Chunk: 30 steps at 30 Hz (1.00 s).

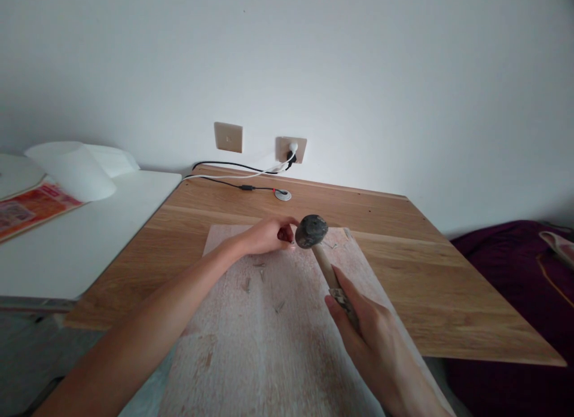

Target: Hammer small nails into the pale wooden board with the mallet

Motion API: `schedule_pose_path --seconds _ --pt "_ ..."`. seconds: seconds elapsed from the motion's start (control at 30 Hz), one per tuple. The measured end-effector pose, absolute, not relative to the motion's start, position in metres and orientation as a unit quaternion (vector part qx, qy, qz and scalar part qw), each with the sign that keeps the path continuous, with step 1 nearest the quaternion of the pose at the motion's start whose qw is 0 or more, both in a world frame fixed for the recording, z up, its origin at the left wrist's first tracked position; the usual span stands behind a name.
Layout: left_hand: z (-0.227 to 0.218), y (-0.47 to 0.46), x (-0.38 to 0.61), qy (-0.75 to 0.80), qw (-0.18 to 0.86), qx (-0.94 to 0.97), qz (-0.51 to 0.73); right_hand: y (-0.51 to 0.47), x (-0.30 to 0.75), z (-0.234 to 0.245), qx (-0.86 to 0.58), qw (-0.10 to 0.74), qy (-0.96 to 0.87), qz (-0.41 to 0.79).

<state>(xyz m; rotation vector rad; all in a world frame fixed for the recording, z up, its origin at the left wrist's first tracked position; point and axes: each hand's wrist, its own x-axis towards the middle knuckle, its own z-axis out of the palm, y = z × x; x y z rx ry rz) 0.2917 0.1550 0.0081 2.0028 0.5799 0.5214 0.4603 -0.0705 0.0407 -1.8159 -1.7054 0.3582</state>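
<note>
My right hand (pixel 374 333) is wrapped round the wooden handle of a mallet (pixel 311 231) with a dark, rounded head. The grip is partly wrapped in something pale and worn. The mallet head is close beside my left hand (pixel 271 234), whose fingers are pinched at the far part of a whitish, worn board (pixel 269 357). A small nail (pixel 293 243) shows at those fingertips, mostly hidden by them. Several loose nails (pixel 246 285) lie scattered on the board, and another bent-looking nail (pixel 332 246) lies to the right of the mallet head.
The board rests on a wooden tabletop (pixel 430 297) against a white wall. Cables (pixel 228 182) run along the back to a wall socket (pixel 301 149). At left, a white table (pixel 130 225) bears a white roll (pixel 76 169) and a red-orange packet (pixel 36 207). Purple fabric (pixel 493 261) lies at right.
</note>
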Motion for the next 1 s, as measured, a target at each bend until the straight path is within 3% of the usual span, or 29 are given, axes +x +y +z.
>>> schedule_pose_path --seconds 1.0 --pt "0.0005 0.1638 0.2936 0.203 0.506 0.808 0.222 -0.0686 0.4597 0.0467 -0.676 0.284 -0.668 0.128"
